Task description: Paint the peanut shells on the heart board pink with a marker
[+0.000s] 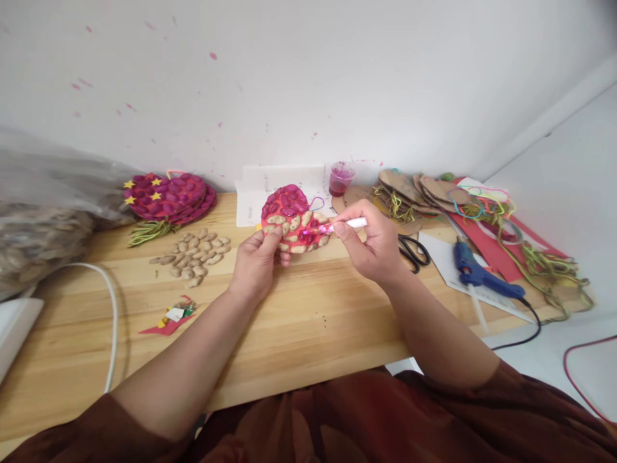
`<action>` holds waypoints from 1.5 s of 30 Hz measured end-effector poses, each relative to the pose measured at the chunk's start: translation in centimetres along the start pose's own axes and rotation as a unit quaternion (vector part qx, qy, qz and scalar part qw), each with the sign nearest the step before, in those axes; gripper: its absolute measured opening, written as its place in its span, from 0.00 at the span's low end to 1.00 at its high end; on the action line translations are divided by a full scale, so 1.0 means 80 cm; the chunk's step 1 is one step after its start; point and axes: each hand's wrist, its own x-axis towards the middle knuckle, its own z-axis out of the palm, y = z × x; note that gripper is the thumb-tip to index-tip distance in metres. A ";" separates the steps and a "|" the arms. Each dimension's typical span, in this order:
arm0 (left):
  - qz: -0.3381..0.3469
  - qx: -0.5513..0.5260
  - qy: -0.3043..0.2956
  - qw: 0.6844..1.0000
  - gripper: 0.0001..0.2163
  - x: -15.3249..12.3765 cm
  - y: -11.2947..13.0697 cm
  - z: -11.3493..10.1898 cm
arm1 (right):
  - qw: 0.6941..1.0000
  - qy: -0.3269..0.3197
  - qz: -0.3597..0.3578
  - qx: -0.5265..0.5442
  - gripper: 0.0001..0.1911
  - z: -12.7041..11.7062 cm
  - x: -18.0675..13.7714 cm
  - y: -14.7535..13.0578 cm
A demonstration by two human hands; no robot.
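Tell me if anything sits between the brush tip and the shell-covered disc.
Nothing visible does. The brush in the right hand has its tip against the disc, which the left hand holds.

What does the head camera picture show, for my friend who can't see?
The left hand holds a red disc covered in peanut shells; the right hand touches a pink-tipped brush to it. On the wooden table lie loose peanuts, finished discs, a cup of pink paint, scissors and a glue gun.
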 end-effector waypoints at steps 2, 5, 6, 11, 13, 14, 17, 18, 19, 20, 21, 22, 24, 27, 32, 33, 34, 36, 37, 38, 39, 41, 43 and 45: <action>0.000 0.001 -0.001 1.000 0.19 0.000 -0.001 -0.001 | 1.000 -0.003 0.005 -0.009 0.04 -0.001 0.000 0.000; 0.002 0.002 -0.009 1.000 0.18 0.000 -0.002 -0.001 | 1.000 0.006 0.001 -0.012 0.04 -0.002 0.000 0.001; 0.003 0.001 -0.009 1.000 0.18 0.000 -0.002 -0.001 | 1.000 0.010 -0.002 -0.008 0.04 -0.002 0.000 0.001; 0.004 0.003 -0.003 1.000 0.18 0.000 -0.002 -0.001 | 1.000 0.003 -0.004 -0.004 0.04 -0.002 0.001 0.002; 0.004 0.006 -0.003 1.000 0.18 -0.001 -0.002 -0.001 | 1.000 0.003 -0.002 -0.017 0.05 -0.002 0.001 0.001; 0.003 0.007 -0.004 1.000 0.18 -0.001 -0.002 -0.001 | 1.000 0.006 -0.003 -0.019 0.05 -0.002 0.001 0.001; 0.002 0.010 -0.004 1.000 0.19 -0.001 -0.001 -0.001 | 1.000 0.013 -0.011 -0.009 0.03 -0.001 0.001 0.001; 0.003 0.009 -0.004 1.000 0.19 -0.001 -0.001 -0.001 | 1.000 0.010 -0.014 -0.005 0.03 -0.001 0.001 0.001; 0.004 0.008 -0.004 1.000 0.19 -0.001 -0.001 0.000 | 1.000 0.007 -0.017 -0.004 0.03 0.000 0.001 0.001; 0.004 0.007 -0.003 1.000 0.19 -0.001 -0.001 0.000 | 1.000 0.005 -0.019 -0.008 0.02 0.000 0.000 0.001; 0.005 0.007 -0.003 1.000 0.19 -0.001 -0.001 0.000 | 1.000 0.005 -0.020 -0.015 0.02 0.000 0.000 0.001; 0.006 0.006 -0.002 1.000 0.18 -0.001 -0.001 0.000 | 1.000 0.009 -0.019 -0.020 0.02 0.000 0.000 0.002; 0.006 0.006 -0.002 1.000 0.18 -0.001 -0.001 0.000 | 0.999 0.020 -0.017 -0.018 0.02 0.000 0.000 0.002; 0.007 0.007 -0.001 1.000 0.18 0.000 -0.001 -0.001 | 1.000 0.016 -0.017 -0.003 0.02 0.000 0.000 0.002; 0.007 0.004 0.000 1.000 0.17 0.000 -0.002 -0.001 | 0.999 0.017 -0.011 -0.031 0.03 -0.001 0.000 0.002; 0.007 0.003 -0.002 1.000 0.17 0.000 -0.002 -0.001 | 0.999 0.022 -0.010 -0.029 0.03 -0.001 0.000 0.002; 0.007 0.002 -0.004 1.000 0.17 0.000 -0.002 -0.001 | 0.999 0.023 -0.011 -0.025 0.04 -0.001 0.000 0.002; 0.008 0.002 -0.005 1.000 0.17 0.000 -0.002 -0.001 | 1.000 0.013 -0.013 -0.013 0.04 -0.001 0.000 0.002; 0.008 0.002 -0.005 1.000 0.18 0.000 -0.002 -0.001 | 1.000 0.010 -0.015 -0.013 0.04 -0.001 0.000 0.002; 0.008 0.002 -0.005 1.000 0.18 0.001 -0.002 -0.001 | 1.000 0.009 -0.017 -0.018 0.04 -0.001 0.000 0.002; 0.008 0.002 -0.005 1.000 0.18 0.001 -0.002 -0.001 | 0.999 0.012 -0.018 -0.024 0.04 0.000 0.000 0.002; 0.007 0.001 -0.007 1.000 0.18 0.001 -0.003 -0.002 | 0.999 0.024 -0.019 -0.026 0.04 0.000 0.000 0.003; 0.008 0.000 -0.008 1.000 0.18 0.002 -0.003 -0.003 | 0.999 0.026 -0.017 -0.015 0.04 0.000 0.000 0.003; 0.011 -0.001 -0.011 1.000 0.18 0.002 -0.004 -0.004 | 1.000 0.017 -0.015 -0.007 0.04 0.000 0.000 0.002</action>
